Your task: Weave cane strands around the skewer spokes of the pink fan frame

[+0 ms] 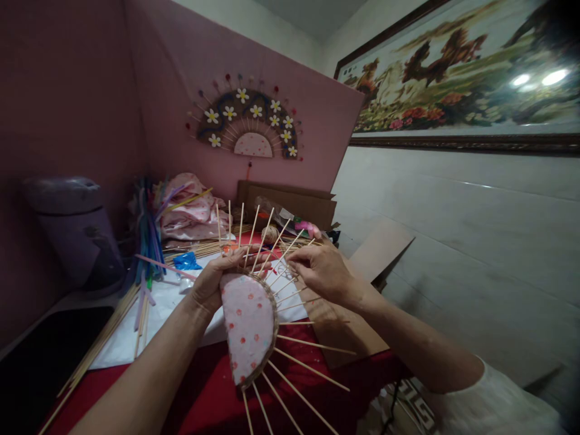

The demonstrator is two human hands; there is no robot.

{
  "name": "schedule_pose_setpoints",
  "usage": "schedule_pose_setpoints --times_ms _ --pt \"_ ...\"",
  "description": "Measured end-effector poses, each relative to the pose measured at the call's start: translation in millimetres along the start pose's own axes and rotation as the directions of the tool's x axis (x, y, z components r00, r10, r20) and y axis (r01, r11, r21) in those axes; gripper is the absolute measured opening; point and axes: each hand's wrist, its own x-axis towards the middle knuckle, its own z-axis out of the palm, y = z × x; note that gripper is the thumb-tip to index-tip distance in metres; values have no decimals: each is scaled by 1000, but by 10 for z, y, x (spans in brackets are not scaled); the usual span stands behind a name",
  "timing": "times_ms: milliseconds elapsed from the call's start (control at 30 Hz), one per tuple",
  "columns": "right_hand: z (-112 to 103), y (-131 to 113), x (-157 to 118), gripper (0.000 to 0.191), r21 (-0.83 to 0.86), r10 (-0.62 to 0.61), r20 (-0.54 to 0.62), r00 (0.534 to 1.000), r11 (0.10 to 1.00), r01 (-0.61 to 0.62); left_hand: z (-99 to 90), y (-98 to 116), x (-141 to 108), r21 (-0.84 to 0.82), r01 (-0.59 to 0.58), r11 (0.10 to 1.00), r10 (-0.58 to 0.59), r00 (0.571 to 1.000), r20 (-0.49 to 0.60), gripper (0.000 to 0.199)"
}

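Note:
A half-round piece (250, 326) covered in white cloth with red flowers is tilted in front of me, braided trim along its curved edge. Thin wooden sticks (301, 364) fan out from that edge. My left hand (226, 266) grips the piece near its upper corner, its fingers behind the sticks. Close to the upper right sticks, my right hand (321, 272) has thumb and forefinger pinched together; what lies between them is too small to make out. A thin red strand (274, 270) shows between the hands.
Pipe cleaners (148, 235), pink cloth (193, 208), loose sticks (97, 344) and a blue packet (186, 261) lie left on the red-covered table (203, 386). Cardboard (348, 329) lies right. A flowered half-round fan (247, 115) hangs behind. A purple bin-like container (75, 235) stands far left.

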Motion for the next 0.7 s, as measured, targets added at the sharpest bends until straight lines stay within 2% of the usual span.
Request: schedule_pose_setpoints --times_ms 400,700 --pt "-3 -6 -10 22 2 -18 -10 1000 1000 18 37 8 -15 -6 8 1000 -9 1000 -19 25" --pt "-12 23 -23 22 -5 9 -32 999 1000 -9 -25 -11 12 -13 -1 1000 2 1000 16 25"
